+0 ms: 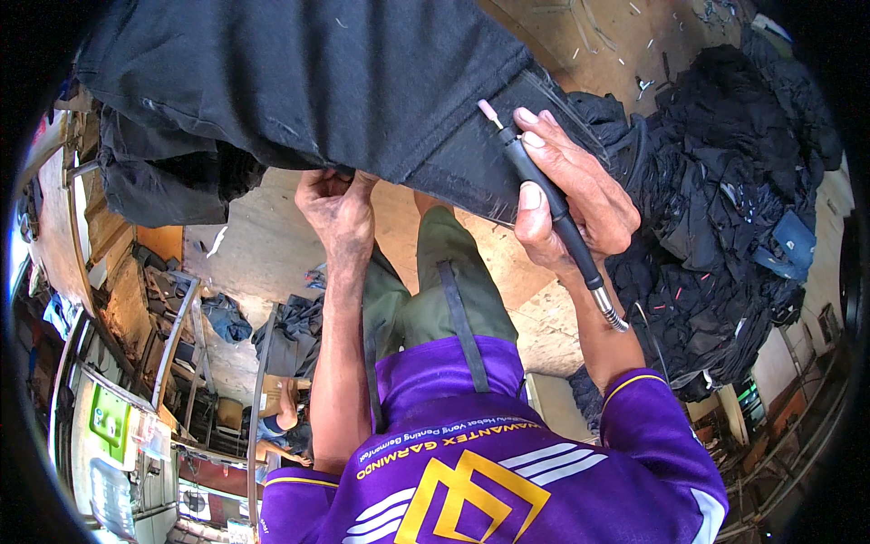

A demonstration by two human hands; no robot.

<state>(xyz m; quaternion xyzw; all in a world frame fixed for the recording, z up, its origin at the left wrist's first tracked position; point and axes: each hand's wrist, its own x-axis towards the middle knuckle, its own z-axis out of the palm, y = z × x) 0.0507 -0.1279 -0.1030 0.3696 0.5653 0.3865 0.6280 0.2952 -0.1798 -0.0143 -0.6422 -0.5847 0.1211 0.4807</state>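
Note:
A rotary grinder pen with a black body and a pink stone tip rests in my right hand, fingers wrapped around it. Its tip points up and to the left, over a black denim garment that spans the top of the view. Pale scuffed lines mark the garment's hem near the tip; whether the tip touches the cloth I cannot tell. At the garment's lower edge, my left hand pinches the cloth, its fingertips partly hidden by the fabric.
A big heap of black garments lies to the right. Thread scraps litter the floor at the top. Metal frames and a green container stand at the left. Part of another person shows at the lower left.

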